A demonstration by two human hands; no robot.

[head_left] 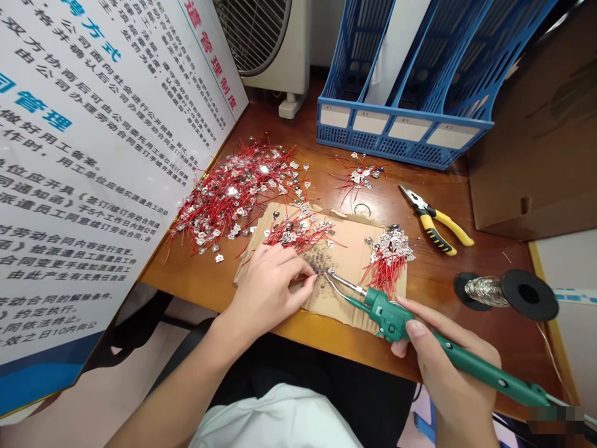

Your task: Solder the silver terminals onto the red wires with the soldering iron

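My right hand [450, 364] grips a green soldering iron [396, 317] like a pen, its metal tip [333, 275] pointing left onto a scorched sheet of cardboard [326, 305]. My left hand [268, 286] rests on the cardboard, its fingers pinched on a thin red wire [305, 280] whose end meets the iron's tip. Small heaps of red wires with metal tabs lie on the cardboard: one [298, 231] just beyond my left hand, another [389, 252] above the iron.
A big pile of red wires with tabs [233, 193] covers the table's left. Yellow-handled pliers [433, 221], a solder spool [506, 292], a blue file rack [405, 81], a fan [265, 43], a printed board [93, 155] and a cardboard box [536, 137] surround the work area.
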